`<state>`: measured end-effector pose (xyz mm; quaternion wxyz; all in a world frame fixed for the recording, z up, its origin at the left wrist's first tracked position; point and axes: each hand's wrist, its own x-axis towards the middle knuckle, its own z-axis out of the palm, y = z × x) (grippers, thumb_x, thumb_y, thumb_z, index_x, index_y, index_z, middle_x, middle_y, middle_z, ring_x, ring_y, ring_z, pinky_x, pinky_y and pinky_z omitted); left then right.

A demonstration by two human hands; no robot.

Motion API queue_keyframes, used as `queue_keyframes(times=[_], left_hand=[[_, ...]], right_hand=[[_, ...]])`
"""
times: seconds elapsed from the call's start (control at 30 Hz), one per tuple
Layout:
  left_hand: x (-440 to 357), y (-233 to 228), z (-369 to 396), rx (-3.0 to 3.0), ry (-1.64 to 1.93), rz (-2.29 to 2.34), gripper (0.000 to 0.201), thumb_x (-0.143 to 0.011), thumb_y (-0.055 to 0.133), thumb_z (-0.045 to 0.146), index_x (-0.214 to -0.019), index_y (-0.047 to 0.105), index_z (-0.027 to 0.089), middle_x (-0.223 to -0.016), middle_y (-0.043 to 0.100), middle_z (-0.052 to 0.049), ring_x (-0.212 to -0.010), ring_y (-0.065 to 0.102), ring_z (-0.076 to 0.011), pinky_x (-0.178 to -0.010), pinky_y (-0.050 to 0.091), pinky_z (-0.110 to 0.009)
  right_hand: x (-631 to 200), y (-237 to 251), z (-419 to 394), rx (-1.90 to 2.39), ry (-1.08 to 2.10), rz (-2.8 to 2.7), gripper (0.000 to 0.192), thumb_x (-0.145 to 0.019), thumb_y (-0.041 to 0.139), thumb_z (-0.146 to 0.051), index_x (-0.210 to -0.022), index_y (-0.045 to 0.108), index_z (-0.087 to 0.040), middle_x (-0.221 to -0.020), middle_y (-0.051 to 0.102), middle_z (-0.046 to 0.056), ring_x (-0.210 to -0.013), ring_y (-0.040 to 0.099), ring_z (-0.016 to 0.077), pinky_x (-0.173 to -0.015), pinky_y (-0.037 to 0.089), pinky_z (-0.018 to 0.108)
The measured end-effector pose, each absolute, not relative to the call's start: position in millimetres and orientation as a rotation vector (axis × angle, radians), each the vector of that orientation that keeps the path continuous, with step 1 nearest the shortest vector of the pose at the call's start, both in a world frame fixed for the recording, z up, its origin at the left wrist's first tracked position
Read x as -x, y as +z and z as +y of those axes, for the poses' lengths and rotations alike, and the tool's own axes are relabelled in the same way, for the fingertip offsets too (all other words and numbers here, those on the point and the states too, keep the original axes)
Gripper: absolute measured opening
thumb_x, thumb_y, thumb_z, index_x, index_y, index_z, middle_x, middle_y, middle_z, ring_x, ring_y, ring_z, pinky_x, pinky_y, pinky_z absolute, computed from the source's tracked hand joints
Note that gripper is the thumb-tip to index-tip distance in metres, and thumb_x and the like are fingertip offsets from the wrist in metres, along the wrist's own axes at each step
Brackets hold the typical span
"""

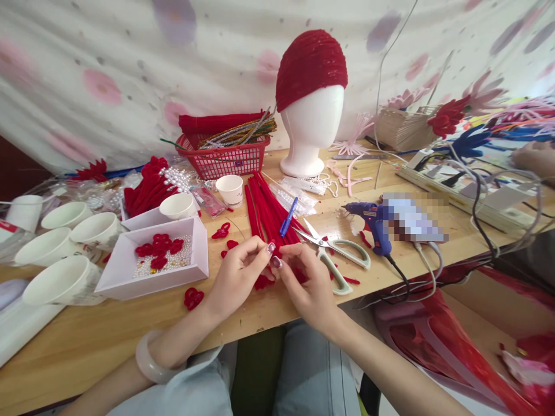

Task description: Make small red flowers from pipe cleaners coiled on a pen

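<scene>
My left hand (245, 268) and my right hand (310, 283) meet over the table's front edge, thumbs and forefingers pinched together. Between the fingertips is a small bit of red chenille stem (273, 245), mostly covered by the fingers. Behind the hands lies a bundle of long red chenille stems (262, 202) with a blue pen (288, 217) across it. Scissors (333, 248) with pale green handles rest spread apart, just right of my right hand. Red looped chenille pieces lie left of my left hand, one (193, 298) near the front edge and another (221, 230) farther back.
A white box (151, 277) holds pearls and red flower pieces, beside several paper cups (65, 283). Behind stand a red basket (225, 159) and a white mannequin head (310, 130) in red wrapping. Right are a blue glue gun (375, 222), a power strip (468, 199) and cables; another person's hand (535, 159) shows.
</scene>
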<state>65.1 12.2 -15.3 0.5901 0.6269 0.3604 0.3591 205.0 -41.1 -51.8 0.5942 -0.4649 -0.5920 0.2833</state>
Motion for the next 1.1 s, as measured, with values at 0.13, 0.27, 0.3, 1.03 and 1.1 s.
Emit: queue_keyframes(times=[0.13,0.27,0.3,1.03,1.1], left_hand=[[-62.5,-14.3,13.1,-1.422,0.946,0.933,0.016,-0.083,0.07,0.028,-0.077,0.058,0.02,-0.069,0.067,0.003,-0.066,0.067,-0.0146,-0.065,0.057,-0.025],[-61.5,-14.3,12.8,-1.497,0.954,0.949,0.016,-0.082,0.071,0.026,-0.095,0.069,0.018,-0.092,0.076,-0.004,-0.086,0.072,-0.0191,-0.078,0.059,-0.029],[-61.2,-14.1,12.9,-1.534,0.935,0.934,0.016,-0.084,0.07,0.027,-0.097,0.072,0.018,-0.099,0.076,-0.006,-0.092,0.071,-0.0202,-0.082,0.058,-0.03],[-59.0,-9.6,9.1,-1.919,0.91,0.878,0.025,-0.089,0.06,0.019,-0.109,0.076,0.018,-0.105,0.076,-0.008,-0.095,0.07,-0.0215,-0.082,0.057,-0.031],[-59.2,-8.9,8.4,-1.928,0.907,0.873,0.025,-0.088,0.06,0.018,-0.108,0.076,0.017,-0.104,0.076,-0.008,-0.094,0.07,-0.0214,-0.081,0.057,-0.03]], right_hand=[[-204.6,-50.2,-40.2,1.234,0.447,-1.473,0.004,-0.093,0.057,-0.019,-0.096,0.059,-0.021,-0.073,0.063,0.0,-0.058,0.055,0.0146,-0.055,0.044,0.028],[-206.8,-47.9,-40.0,1.272,0.301,-1.572,0.006,-0.095,0.053,-0.018,-0.092,0.057,-0.02,-0.074,0.061,0.001,-0.06,0.055,0.015,-0.056,0.042,0.027],[-208.5,-46.9,-40.1,1.29,0.253,-1.605,0.008,-0.096,0.052,-0.017,-0.09,0.056,-0.021,-0.075,0.06,0.002,-0.063,0.056,0.0158,-0.058,0.042,0.028],[-236.8,-15.3,-41.2,1.461,0.035,-2.195,0.017,-0.097,0.033,-0.014,-0.086,0.044,-0.022,-0.067,0.055,0.002,-0.055,0.051,0.0195,-0.052,0.028,0.027],[-238.7,-13.3,-40.9,1.459,0.007,-2.228,0.017,-0.097,0.034,-0.014,-0.086,0.044,-0.022,-0.065,0.054,0.001,-0.054,0.049,0.0194,-0.051,0.027,0.027]])
